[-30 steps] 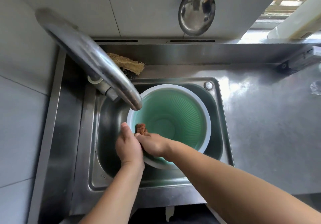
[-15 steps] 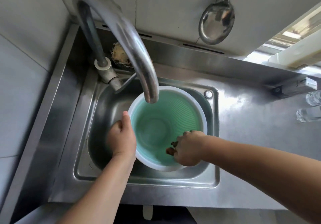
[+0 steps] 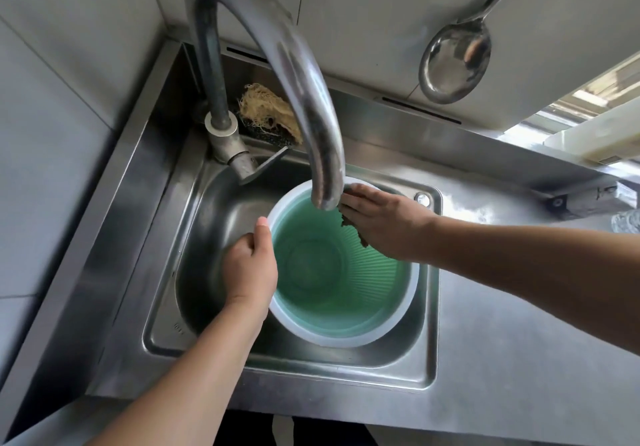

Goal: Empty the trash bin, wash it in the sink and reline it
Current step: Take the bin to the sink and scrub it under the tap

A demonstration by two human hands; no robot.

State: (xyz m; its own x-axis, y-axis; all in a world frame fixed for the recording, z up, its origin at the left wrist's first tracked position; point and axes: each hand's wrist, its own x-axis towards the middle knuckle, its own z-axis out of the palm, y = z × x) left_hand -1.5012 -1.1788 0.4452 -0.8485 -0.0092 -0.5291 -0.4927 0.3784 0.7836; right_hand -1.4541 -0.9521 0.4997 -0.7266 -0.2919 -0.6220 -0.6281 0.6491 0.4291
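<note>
Steel sink (image 3: pixel 429 352) holds the bin (image 3: pixel 346 338); left hand (image 3: pixel 249 265) grips its rim, right hand (image 3: pixel 384 224) presses a scrubber (image 3: pixel 353 229) flat inside.

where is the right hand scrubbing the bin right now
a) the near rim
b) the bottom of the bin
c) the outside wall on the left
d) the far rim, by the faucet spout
d: the right hand presses a brown scrub pad on the green bin's far rim beside the faucet spout.
</note>
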